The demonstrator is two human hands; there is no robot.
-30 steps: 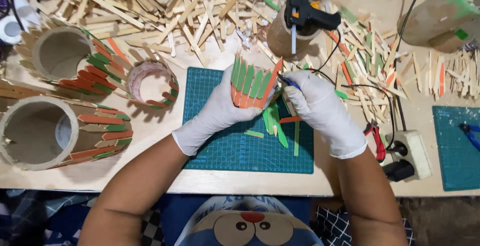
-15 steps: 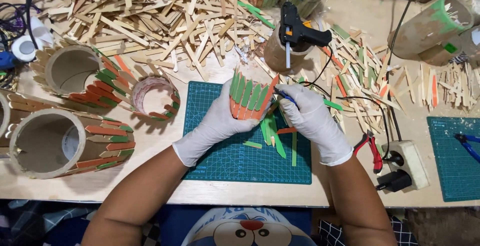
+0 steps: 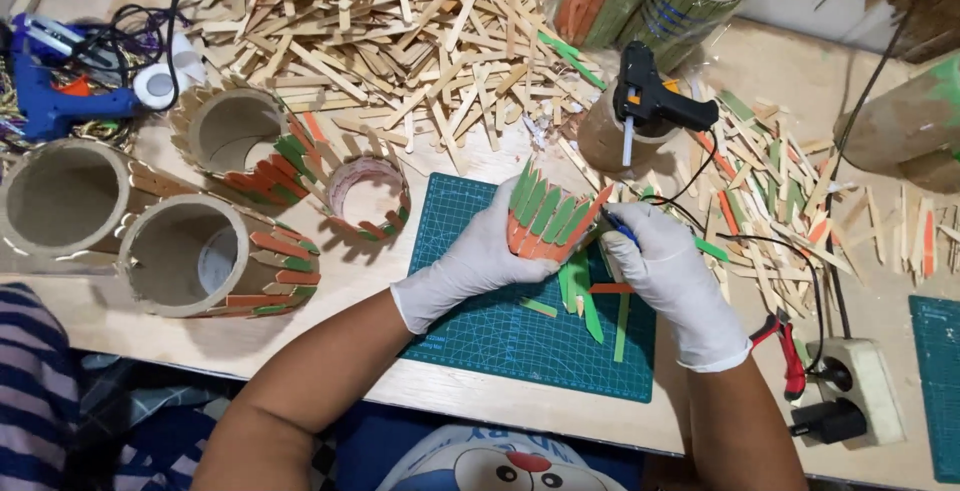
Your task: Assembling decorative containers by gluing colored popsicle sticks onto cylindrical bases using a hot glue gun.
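Two hands, one piece: we note the left hand [image 3: 470, 271] wrapped around a small stick-clad cup [image 3: 548, 216], raised just above the green cutting mat [image 3: 470, 336].
Left fingers: curled close round the cup's lower wall, thumb side toward us; a firm cradle, not a squeeze.
Right hand [image 3: 672, 276]: fingers pinched shut on a thin blue-tipped tool [image 3: 618, 229], its tip touching the cup's right rim.
Handling, our judgement: light and stiff, but the orange and green sticks look glued on edge and fan out at the top, so likely fragile there; best taken low on the body, where the left palm sits.
Materials: flat wooden craft sticks, painted matt orange and green, over what seems a cardboard core; both gloves thin white, smooth.
On the mat, below the cup: loose green and orange sticks [image 3: 585, 301].
Right of the cup: black glue gun [image 3: 650, 101] standing in a cardboard tube, cord trailing.
Left of the cup: a small clad ring [image 3: 368, 196], then three larger cardboard tubes [image 3: 195, 256] partly clad.
Beyond the cup: heap of bare wooden sticks [image 3: 400, 26].
Far right of the cup: red-handled pliers [image 3: 790, 351] near a white power strip [image 3: 860, 386].
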